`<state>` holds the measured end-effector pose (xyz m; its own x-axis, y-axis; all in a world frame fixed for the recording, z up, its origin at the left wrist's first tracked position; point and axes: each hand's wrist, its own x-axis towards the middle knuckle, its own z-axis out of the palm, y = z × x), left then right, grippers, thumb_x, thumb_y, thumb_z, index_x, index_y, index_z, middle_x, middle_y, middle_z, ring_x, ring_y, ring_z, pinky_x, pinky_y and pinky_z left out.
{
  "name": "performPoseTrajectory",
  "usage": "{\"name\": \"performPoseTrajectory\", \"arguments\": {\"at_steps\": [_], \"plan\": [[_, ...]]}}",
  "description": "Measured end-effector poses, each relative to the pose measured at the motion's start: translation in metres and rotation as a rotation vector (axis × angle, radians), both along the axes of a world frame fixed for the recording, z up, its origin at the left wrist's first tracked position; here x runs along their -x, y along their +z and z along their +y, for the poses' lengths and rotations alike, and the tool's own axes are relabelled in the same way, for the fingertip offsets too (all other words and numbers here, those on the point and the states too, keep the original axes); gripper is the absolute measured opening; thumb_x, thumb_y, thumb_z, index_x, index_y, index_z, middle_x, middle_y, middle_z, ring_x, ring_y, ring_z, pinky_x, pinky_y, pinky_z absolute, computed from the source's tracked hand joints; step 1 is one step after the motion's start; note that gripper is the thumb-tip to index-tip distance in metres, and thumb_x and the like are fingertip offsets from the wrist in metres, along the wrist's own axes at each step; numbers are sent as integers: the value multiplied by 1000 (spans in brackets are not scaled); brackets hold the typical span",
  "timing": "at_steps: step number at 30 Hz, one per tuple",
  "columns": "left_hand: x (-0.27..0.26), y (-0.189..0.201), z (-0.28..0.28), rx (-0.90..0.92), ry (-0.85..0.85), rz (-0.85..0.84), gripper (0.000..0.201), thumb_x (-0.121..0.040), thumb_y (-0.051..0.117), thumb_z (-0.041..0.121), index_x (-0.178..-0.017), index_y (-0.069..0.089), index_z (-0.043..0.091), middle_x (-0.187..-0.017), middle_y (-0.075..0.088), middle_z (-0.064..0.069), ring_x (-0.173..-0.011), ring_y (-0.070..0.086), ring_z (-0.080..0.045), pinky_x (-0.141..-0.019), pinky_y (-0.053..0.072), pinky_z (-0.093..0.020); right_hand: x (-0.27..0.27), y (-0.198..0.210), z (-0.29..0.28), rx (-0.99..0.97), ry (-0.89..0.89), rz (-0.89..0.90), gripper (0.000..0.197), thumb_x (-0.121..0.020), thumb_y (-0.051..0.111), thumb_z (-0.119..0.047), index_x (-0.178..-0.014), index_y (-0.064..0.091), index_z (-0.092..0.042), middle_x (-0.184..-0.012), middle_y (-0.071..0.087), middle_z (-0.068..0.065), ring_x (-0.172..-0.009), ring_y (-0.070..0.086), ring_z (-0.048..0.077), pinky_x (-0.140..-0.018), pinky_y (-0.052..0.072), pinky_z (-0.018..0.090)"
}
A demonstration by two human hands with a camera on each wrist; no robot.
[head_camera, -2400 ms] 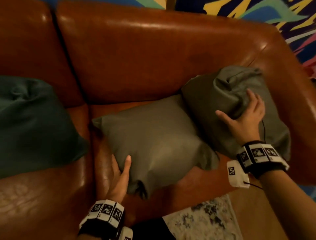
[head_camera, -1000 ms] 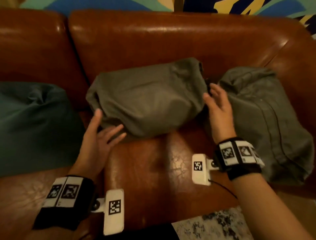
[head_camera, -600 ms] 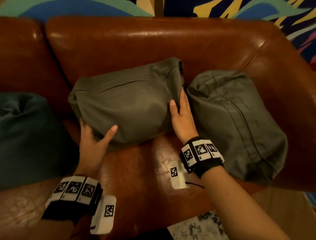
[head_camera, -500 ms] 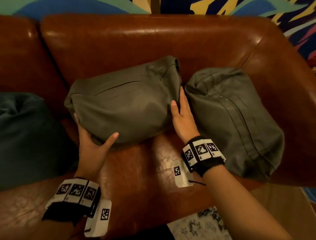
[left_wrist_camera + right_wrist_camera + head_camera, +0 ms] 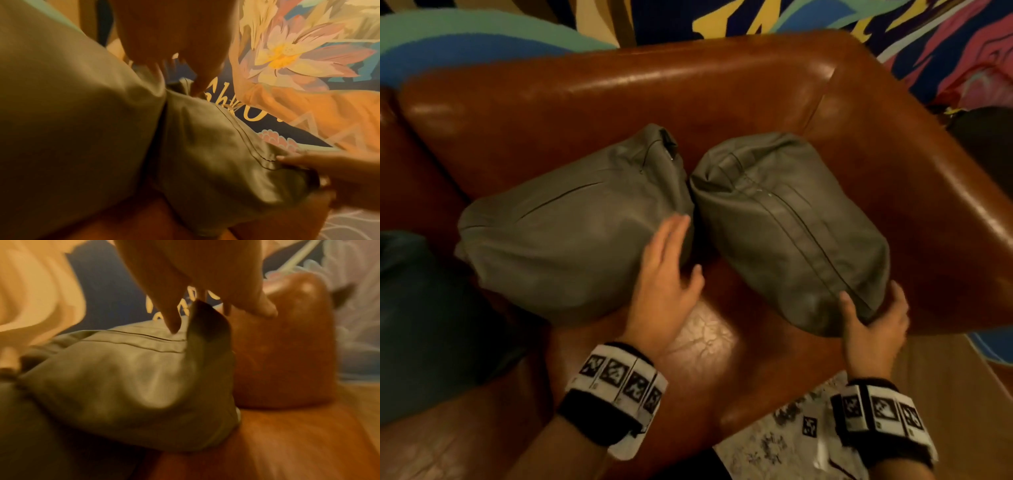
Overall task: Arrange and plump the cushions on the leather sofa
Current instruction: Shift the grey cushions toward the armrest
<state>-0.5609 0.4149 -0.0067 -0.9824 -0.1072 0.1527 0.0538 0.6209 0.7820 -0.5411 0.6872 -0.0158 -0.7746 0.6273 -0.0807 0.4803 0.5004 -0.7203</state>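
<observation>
Two olive-grey cushions lean side by side against the back of the brown leather sofa (image 5: 619, 89). My left hand (image 5: 674, 253) lies with straight fingers against the right end of the left cushion (image 5: 571, 246), at the gap between the two. My right hand (image 5: 873, 318) grips the near right corner of the right cushion (image 5: 784, 233), thumb on top and fingers behind. The right wrist view shows that corner (image 5: 205, 324) between thumb and fingers. In the left wrist view both cushions (image 5: 72, 121) (image 5: 216, 162) touch, and the right hand (image 5: 320, 165) holds the far end.
A dark teal cushion (image 5: 421, 308) lies on the seat to the left. The sofa's armrest (image 5: 928, 205) rises just right of the right cushion. A patterned rug (image 5: 774, 445) covers the floor in front. A colourful mural fills the wall behind.
My left hand left the left cushion's left end and came to the gap between the cushions. My right hand went from that gap to the right cushion's near right corner and took hold.
</observation>
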Motion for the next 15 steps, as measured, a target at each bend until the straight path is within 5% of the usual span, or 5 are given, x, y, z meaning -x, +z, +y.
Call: {"name": "performPoseTrajectory", "arguments": {"at_steps": [3, 6, 10, 12, 15], "plan": [[24, -21, 33, -300, -82, -355, 82, -86, 71, 24, -153, 23, 21, -138, 42, -1, -103, 54, -6, -91, 49, -21, -2, -18, 6, 348, -160, 1, 63, -94, 62, -44, -147, 40, -18, -148, 47, 12, -136, 44, 31, -111, 38, 47], [51, -37, 48, -490, -9, -589, 107, -76, 75, 48, -156, 8, 24, -158, 26, -5, -140, 37, -23, -115, 33, -39, 7, -19, -1, 310, -153, 63, 45, -98, 53, -47, -129, 63, -16, -126, 65, 10, -123, 56, 31, -105, 44, 46], [70, -37, 59, -661, -39, -536, 94, -86, 69, 35, -154, 5, 40, -157, 26, 10, -143, 27, -9, -118, 26, -34, 11, 17, 0, 284, -150, 280, 21, -97, 56, -43, -101, 71, -29, -89, 67, -18, -96, 66, 8, -90, 51, 35], [77, -26, 68, -702, -94, -447, 87, -89, 67, 22, -154, 11, 39, -149, 28, 20, -137, 26, 2, -112, 26, -20, 14, 41, 7, 226, -111, 389, 17, -97, 58, -40, -83, 66, -35, -78, 65, -21, -82, 63, -7, -81, 51, 25], [87, -13, 95, -661, -361, -442, 83, -92, 61, 5, -153, 14, 35, -152, 23, 17, -138, 21, 2, -109, 26, -13, 28, 48, 21, 237, -198, 422, 17, -98, 57, -38, -85, 65, -31, -83, 63, -17, -79, 60, -4, -75, 47, 22]]}}
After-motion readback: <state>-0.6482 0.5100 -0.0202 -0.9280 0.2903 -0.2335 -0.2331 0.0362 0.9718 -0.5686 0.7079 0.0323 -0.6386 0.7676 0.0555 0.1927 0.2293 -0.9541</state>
